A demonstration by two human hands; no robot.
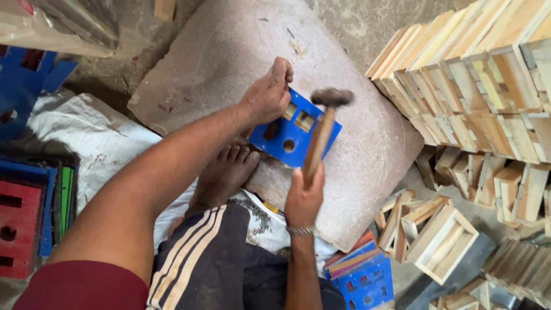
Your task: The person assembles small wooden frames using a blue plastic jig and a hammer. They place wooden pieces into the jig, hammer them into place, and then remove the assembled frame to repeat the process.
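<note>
A flat grey stone slab (367, 155) lay on the floor as the work surface, with a white sack cloth (97, 143) spread to its left; stacks of pale wooden box frames (476, 80) rose along the right side, and more loose frames (442, 235) lay tumbled below them; a pile of blue panels (364, 281) sat near the bottom edge, and red and blue panels (23, 218) were stacked at the far left. The person's bare foot (224, 175) rested at the slab's near edge, just beside the work; nothing lay between the hammer and the panel.

The blue cut-out panel (295, 135) lay flat on the slab, turned diagonally, its holes facing up. The left hand (267, 95) pressed on its upper left corner, fingers curled closed on the edge. The right hand (304, 198) was wrapped tight around the lower end of the hammer (320, 135); the wooden handle ran up and slightly to the right, away from the person, and the dark head was poised over the panel's far edge; whether it touched could not be told.
</note>
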